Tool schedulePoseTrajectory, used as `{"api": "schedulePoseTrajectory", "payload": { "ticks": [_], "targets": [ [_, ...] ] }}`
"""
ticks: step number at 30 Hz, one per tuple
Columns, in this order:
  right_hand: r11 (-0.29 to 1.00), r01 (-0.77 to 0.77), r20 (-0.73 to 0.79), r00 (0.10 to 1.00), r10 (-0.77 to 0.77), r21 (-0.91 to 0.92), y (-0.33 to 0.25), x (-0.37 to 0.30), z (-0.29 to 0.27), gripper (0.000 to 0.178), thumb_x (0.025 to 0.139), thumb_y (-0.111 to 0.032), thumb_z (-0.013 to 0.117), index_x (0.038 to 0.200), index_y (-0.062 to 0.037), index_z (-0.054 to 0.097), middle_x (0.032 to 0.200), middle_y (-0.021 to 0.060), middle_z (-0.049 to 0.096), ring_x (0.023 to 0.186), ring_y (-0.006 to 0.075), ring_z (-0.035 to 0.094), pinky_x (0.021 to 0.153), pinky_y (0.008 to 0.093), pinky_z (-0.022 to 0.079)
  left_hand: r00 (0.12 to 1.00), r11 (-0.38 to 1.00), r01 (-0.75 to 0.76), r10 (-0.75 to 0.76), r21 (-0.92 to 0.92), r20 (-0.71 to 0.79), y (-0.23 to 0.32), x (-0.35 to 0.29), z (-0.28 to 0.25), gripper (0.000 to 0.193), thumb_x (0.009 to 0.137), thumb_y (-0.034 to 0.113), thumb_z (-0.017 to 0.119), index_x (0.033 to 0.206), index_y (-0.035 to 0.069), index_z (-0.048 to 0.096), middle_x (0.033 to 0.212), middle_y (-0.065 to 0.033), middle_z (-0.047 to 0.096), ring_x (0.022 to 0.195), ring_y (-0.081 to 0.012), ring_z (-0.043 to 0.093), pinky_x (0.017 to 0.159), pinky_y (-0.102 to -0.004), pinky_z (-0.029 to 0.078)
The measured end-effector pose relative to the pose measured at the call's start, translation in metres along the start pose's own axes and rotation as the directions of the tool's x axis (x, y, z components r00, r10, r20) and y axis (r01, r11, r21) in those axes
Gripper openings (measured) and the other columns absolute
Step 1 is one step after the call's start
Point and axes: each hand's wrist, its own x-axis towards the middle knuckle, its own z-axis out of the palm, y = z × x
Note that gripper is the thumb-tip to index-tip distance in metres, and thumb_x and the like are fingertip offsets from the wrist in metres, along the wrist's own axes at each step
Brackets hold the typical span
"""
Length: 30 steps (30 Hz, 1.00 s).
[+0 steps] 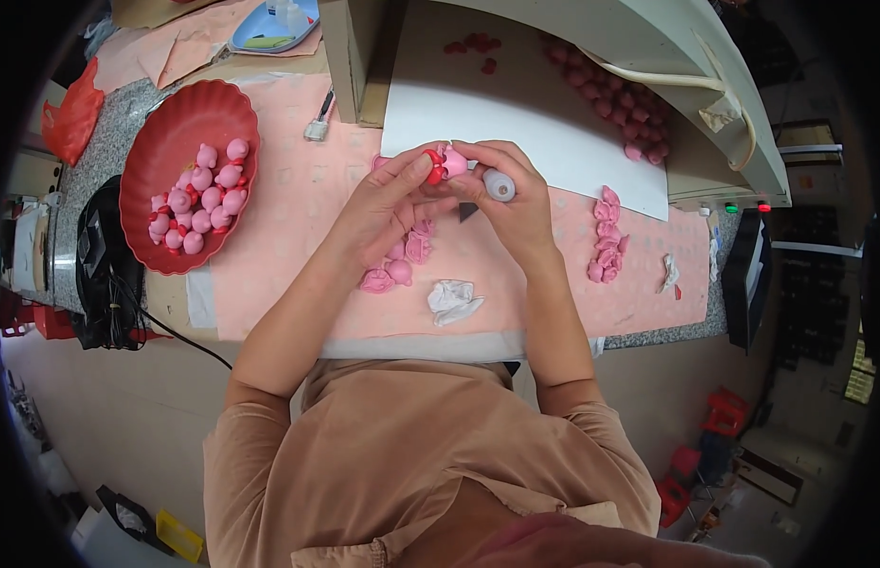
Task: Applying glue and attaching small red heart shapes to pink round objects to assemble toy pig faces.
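Observation:
Above the pink-covered table my two hands meet. My left hand (388, 204) is closed on the red part of a small pink and red figure piece (453, 163). My right hand (520, 204) touches the pink side of that piece with its fingertips and also grips a small translucent bottle (499, 185), its round end facing up. Under my left hand lie several pink moulded parts (399, 272), partly hidden by the hand. Nearer to me is a crumpled white tissue (454, 302).
At left, a red fluted bowl (142, 147) holds several pink and red pieces. A brush (319, 123) lies behind my left hand. An open-fronted cabinet (719, 175) with red pieces on white paper stands at the back. More pink parts (607, 237) lie at right; a blue tray (246, 38) is far left.

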Motion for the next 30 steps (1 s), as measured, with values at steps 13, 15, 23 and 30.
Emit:
{"api": "schedulePoseTrajectory", "payload": {
  "ticks": [13, 15, 23, 30],
  "targets": [
    [0.99, 0.117, 0.051, 0.992, -0.113, -0.085, 0.002, 0.001, 0.001, 0.039, 0.074, -0.004, 0.076, 0.112, -0.0089, 0.068, 0.104, 0.0057, 0.056, 0.082, 0.0118, 0.058, 0.069, 0.0231, 0.049, 0.999, 0.998, -0.039, 0.038, 0.047, 0.007, 0.002, -0.002, 0.002, 0.036, 0.095, 0.018, 0.055, 0.127, 0.001, 0.052, 0.112, -0.0094, 0.061, 0.101, -0.0177, 0.062, 0.091, -0.0314, 0.054],
    [0.97, 0.194, 0.027, 0.981, -0.192, -0.146, 0.007, 0.0, 0.003, 0.038, 0.073, -0.005, 0.076, 0.11, -0.0098, 0.069, 0.102, 0.0061, 0.055, 0.082, 0.0133, 0.059, 0.071, 0.0237, 0.05, 0.998, 0.997, -0.058, 0.057, 0.051, 0.012, 0.001, -0.002, 0.002, 0.035, 0.095, 0.016, 0.056, 0.126, 0.001, 0.052, 0.112, -0.0093, 0.061, 0.102, -0.0175, 0.061, 0.092, -0.0315, 0.053],
    [0.897, -0.19, 0.015, 0.98, 0.201, 0.399, 0.0, -0.007, 0.015, 0.044, 0.078, -0.004, 0.074, 0.119, -0.0048, 0.06, 0.106, 0.0031, 0.056, 0.087, 0.0104, 0.057, 0.073, 0.0235, 0.049, 0.966, 0.961, -0.259, 0.258, 0.097, 0.022, -0.004, -0.008, 0.009, 0.029, 0.092, 0.008, 0.059, 0.12, 0.003, 0.056, 0.115, -0.0092, 0.06, 0.105, -0.0171, 0.059, 0.093, -0.0324, 0.048],
    [0.728, -0.213, 0.029, 0.966, 0.256, 0.652, 0.0, -0.008, 0.032, 0.038, 0.083, -0.001, 0.069, 0.119, -0.0041, 0.058, 0.101, 0.0049, 0.061, 0.089, 0.0108, 0.057, 0.076, 0.0234, 0.049, 0.929, 0.921, -0.366, 0.369, 0.134, 0.007, -0.01, -0.007, 0.002, 0.024, 0.093, 0.01, 0.058, 0.117, 0.007, 0.058, 0.122, -0.0073, 0.056, 0.11, -0.0197, 0.055, 0.091, -0.0335, 0.049]
  ]
}}
